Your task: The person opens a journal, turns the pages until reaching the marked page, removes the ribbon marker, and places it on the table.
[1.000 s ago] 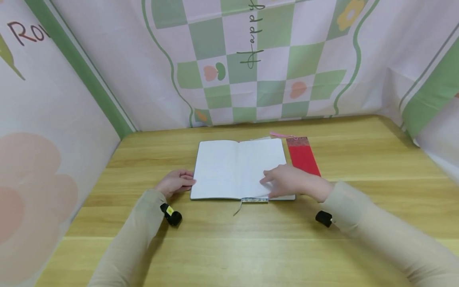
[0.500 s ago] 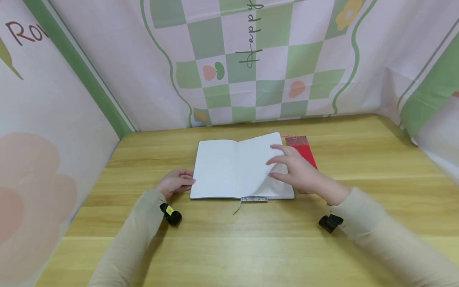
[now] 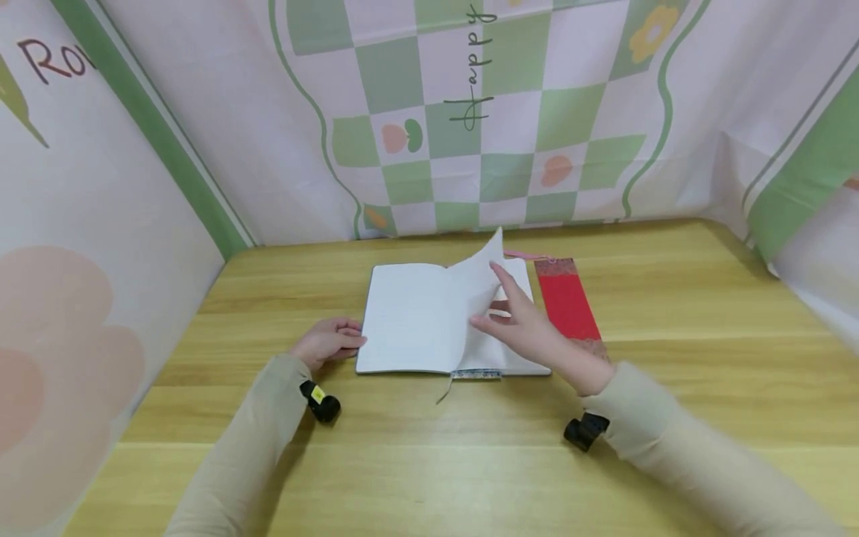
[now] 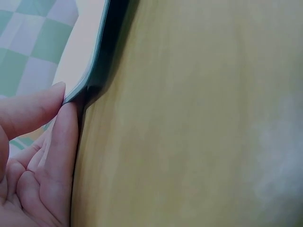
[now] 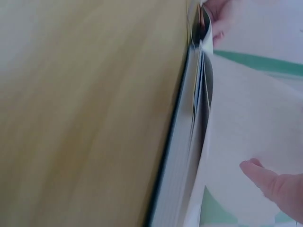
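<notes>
Lying open: notebook (image 3: 403,317), flat on the table (image 3: 429,462) toward the back cloth, spine pointing away from the wearer. Left half is down; on the right half one page stands up.
Page (image 3: 471,287): raised off the right half, bowed toward the spine, top corner highest. The curve suggests push from the right, with the spine as hinge.
Right hand (image 3: 520,321): over the right half, thumb and fingers spread apart at the raised page. No firm pinch visible; looks like fingers backing the sheet, probably so it doesn't drop flat. Exact contact: can't tell.
Left hand (image 3: 329,341): clamped on the notebook's left edge near the lower corner, thumb on top, finger beneath per left wrist view. Likely an anchor so the book doesn't skid. Hands well apart, book between.
Patterned slip (image 3: 476,374): sticks out past the near edge, just right of the spine; probably a place marker. Cord (image 3: 444,391) trails from the spine onto the wood.
Red strip (image 3: 570,306): flat, just beside the right edge, pink tassel (image 3: 523,255) at its far end. Right forearm passes over the near part; a low wrist could snag it.
Room: page has the whole left half to land on; wood runs wide toward the wearer and both sides. Back is tighter, checked cloth (image 3: 510,123) rising behind the table edge.
</notes>
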`<state>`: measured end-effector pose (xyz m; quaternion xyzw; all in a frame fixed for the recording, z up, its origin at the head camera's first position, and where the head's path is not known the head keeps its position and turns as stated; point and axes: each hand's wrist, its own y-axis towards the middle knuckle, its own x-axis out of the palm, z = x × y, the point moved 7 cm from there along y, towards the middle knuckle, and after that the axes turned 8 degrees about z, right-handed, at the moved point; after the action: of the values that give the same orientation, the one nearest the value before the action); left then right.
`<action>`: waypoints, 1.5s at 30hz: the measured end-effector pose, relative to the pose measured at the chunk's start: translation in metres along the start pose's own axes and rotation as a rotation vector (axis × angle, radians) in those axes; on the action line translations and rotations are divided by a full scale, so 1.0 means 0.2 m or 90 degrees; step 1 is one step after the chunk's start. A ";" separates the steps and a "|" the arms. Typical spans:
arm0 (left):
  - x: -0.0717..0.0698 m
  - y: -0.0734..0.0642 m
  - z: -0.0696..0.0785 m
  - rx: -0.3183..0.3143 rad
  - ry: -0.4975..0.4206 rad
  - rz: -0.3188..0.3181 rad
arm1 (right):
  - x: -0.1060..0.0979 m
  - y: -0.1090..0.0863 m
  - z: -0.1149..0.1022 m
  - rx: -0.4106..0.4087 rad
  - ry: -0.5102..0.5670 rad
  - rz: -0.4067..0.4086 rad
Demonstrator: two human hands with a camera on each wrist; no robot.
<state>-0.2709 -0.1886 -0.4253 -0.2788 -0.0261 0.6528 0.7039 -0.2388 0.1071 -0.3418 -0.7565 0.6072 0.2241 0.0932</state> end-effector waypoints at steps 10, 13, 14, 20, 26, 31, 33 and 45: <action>0.01 0.01 0.00 -0.007 -0.001 0.000 | 0.23 0.03 -0.05 -0.049 -0.040 -0.098; 0.01 0.01 -0.01 -0.004 0.006 0.001 | 0.28 0.04 -0.04 -0.067 -0.121 -0.132; 0.01 0.01 0.00 -0.003 0.006 0.001 | 0.29 0.05 -0.04 -0.062 -0.148 -0.142; 0.02 0.01 0.01 0.011 0.004 -0.012 | 0.36 0.05 0.01 0.011 -0.304 -0.227; 0.02 0.01 0.03 0.034 -0.028 -0.038 | 0.41 0.06 0.04 0.045 -0.411 -0.283; 0.01 0.02 0.01 0.033 -0.033 -0.037 | 0.43 0.07 0.05 0.060 -0.469 -0.290; 0.01 0.03 0.00 0.022 -0.033 -0.031 | 0.44 0.06 0.05 0.063 -0.484 -0.294; 0.01 0.01 -0.02 0.004 -0.014 -0.012 | 0.44 0.06 0.03 0.045 -0.526 -0.314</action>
<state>-0.2721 -0.1888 -0.4297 -0.2689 -0.0343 0.6492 0.7107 -0.2365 0.0286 -0.3852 -0.7223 0.3289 0.4564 0.4023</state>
